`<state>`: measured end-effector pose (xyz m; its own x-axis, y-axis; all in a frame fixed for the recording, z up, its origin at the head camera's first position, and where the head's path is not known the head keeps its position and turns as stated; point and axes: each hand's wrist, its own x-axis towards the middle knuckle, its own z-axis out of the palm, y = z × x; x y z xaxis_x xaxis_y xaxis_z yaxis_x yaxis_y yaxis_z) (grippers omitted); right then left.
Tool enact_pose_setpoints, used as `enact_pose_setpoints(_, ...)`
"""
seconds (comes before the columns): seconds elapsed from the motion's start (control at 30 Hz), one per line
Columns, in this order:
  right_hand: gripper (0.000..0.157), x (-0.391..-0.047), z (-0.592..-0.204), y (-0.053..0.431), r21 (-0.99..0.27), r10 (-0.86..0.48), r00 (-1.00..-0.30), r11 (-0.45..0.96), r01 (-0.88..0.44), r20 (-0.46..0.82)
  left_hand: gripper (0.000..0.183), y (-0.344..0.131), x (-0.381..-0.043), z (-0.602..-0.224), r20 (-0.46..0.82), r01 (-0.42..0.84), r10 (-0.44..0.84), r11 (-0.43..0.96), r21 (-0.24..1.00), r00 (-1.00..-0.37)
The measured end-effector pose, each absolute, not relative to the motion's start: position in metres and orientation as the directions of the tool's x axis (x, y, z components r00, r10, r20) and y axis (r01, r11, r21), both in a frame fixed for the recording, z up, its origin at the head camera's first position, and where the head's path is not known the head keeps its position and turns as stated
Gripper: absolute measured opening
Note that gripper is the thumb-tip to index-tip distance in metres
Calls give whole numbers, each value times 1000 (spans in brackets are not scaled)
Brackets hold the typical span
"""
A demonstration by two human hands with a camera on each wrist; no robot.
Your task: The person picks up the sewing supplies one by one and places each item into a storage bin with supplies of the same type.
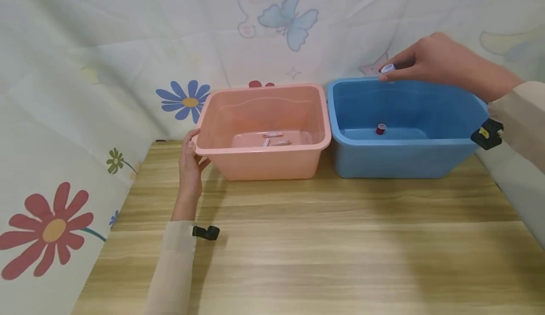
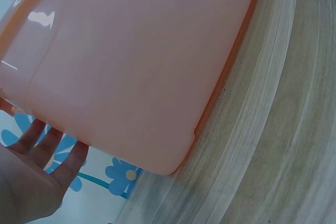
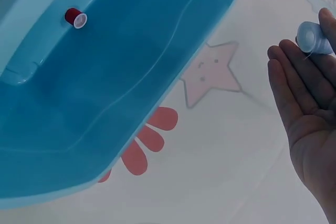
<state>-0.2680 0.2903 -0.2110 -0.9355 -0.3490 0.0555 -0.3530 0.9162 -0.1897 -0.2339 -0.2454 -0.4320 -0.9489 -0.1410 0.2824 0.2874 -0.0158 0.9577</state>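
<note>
My right hand is above the back of the blue bin, pinching a white thread spool between thumb and fingers. In the right wrist view, the same spool shows its round end and a loose bit of thread. A dark red thread spool lies on the blue bin's floor. At the left, my left hand grips the rim of the pink bin at its end. The left wrist view has the fingers against that bin's outer wall.
Several small, slim pale items lie on the pink bin's floor. Both bins stand side by side on a wood-grain table, close to a patterned curtain behind. Wrist cameras sit on both sleeves.
</note>
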Motion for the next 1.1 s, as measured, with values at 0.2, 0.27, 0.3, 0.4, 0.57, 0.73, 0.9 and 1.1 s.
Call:
enact_pose_setpoints(0.2,72,-277,-211,292,-181,-354,-935,920,-349,3,46,-247,-234,-431,280,285,-143,-17,958,-949)
enact_pose_setpoints(0.27,74,-279,-212,293,-178,-351,-936,923,-342,-22,46,-247,-234,-431,277,282,-142,-22,959,-950)
enact_pose_setpoints(0.3,74,-280,-212,294,-174,-352,-936,924,-341,-32,46,-247,-233,-430,276,282,-142,-22,959,-951)
enact_pose_setpoints(0.4,74,-282,-212,296,-157,-351,-934,928,-338,-63,46,-248,-232,-430,276,282,-141,-27,959,-951)
enact_pose_setpoints(0.57,72,-290,-212,302,-119,-383,-918,921,-370,-108,46,-247,-234,-430,275,282,-147,-32,959,-950)
enact_pose_setpoints(0.73,68,-299,-212,308,-77,-421,-889,907,-414,-179,45,-247,-235,-430,273,280,-146,-27,960,-951)
enact_pose_setpoints(0.9,68,-306,-216,308,-68,-432,-873,901,-428,-228,46,-247,-233,-431,268,275,-155,-22,961,-951)
enact_pose_setpoints(1.1,63,-316,-222,303,-84,-457,-857,889,-451,-236,46,-249,-235,-430,272,279,-165,-24,960,-948)
